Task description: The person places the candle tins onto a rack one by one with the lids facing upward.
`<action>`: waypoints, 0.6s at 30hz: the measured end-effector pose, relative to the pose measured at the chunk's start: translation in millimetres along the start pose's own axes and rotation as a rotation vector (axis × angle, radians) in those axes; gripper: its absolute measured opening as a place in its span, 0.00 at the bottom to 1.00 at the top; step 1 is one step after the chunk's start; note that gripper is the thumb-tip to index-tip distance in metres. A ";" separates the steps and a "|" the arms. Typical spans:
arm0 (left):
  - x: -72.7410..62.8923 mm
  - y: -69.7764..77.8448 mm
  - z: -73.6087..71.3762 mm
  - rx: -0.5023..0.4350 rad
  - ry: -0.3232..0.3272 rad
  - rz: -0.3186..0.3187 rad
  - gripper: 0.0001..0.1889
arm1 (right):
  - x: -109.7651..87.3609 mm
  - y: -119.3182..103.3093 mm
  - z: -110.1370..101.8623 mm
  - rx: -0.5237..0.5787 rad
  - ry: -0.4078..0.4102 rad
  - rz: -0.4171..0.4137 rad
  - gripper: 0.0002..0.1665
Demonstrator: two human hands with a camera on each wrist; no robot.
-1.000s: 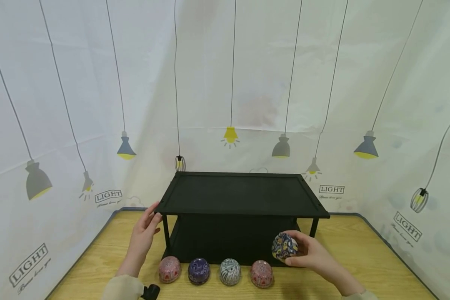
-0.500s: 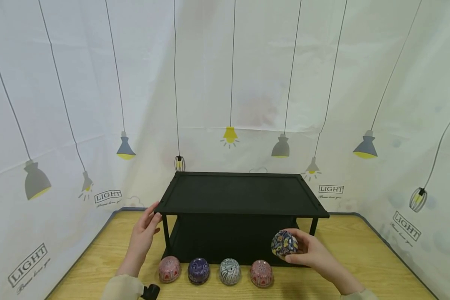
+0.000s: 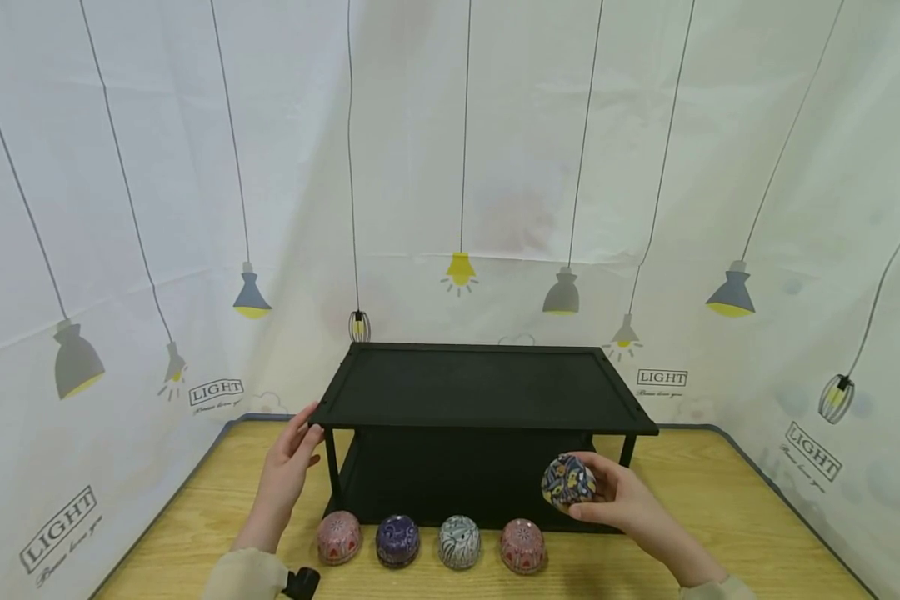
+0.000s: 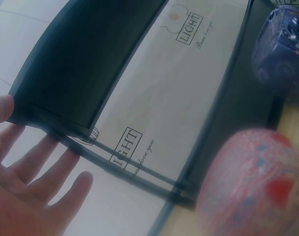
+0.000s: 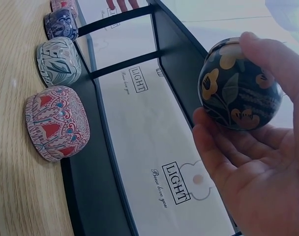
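My left hand [image 3: 288,465] holds the left front corner of a black two-tier shelf [image 3: 472,387], thumb at the front edge and fingers along the side. In the left wrist view the fingertips [image 4: 80,189] reach the panel's edge, partly hidden behind it. My right hand [image 3: 621,500] grips a small round tin [image 3: 567,483], dark blue with yellow flowers, between thumb and curled fingers. It is tilted and held up before the shelf's right side. The right wrist view shows the flowered tin [image 5: 240,88] close up, clear of the shelf.
Along the shelf's front edge stand a pink tin [image 3: 339,538], a purple tin [image 3: 397,542], a white leaf-patterned tin [image 3: 460,543] and another pink tin [image 3: 522,547]. The wooden table [image 3: 727,517] meets a lamp-print cloth backdrop [image 3: 420,167] behind and at both sides.
My right hand has lifted the flowered tin slightly and turned it a little. The left hand, the shelf and the row of tins stay where they were.
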State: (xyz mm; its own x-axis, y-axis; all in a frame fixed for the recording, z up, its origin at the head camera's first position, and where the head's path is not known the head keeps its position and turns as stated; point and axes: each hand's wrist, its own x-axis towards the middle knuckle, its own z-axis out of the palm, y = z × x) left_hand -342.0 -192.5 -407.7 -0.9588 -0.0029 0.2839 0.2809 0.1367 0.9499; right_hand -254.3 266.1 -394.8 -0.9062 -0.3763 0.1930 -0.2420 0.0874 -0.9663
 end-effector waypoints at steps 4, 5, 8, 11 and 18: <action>0.0 0.0 -0.4 -0.004 -0.004 -0.005 0.28 | -0.2 -1.8 0.7 0.000 0.006 -0.002 0.41; -0.1 0.1 -0.4 -0.004 -0.005 -0.006 0.28 | -0.3 -2.2 1.0 0.002 0.006 -0.002 0.41; -0.3 0.5 -0.5 -0.003 -0.006 -0.008 0.28 | -0.1 -2.8 1.8 0.014 0.009 0.006 0.42; -0.3 0.8 -0.5 -0.004 -0.006 -0.007 0.28 | -0.4 -3.7 2.1 0.011 0.010 0.008 0.42; -0.4 1.1 -0.1 -0.005 -0.008 -0.002 0.28 | -0.9 -5.5 2.1 -0.018 0.008 0.002 0.41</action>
State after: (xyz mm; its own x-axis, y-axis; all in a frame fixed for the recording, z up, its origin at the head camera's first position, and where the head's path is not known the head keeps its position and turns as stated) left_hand -341.4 -192.5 -406.8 -0.9596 0.0049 0.2813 0.2795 0.1315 0.9511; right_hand -251.4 264.0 -390.0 -0.9095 -0.3684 0.1928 -0.2467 0.1049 -0.9634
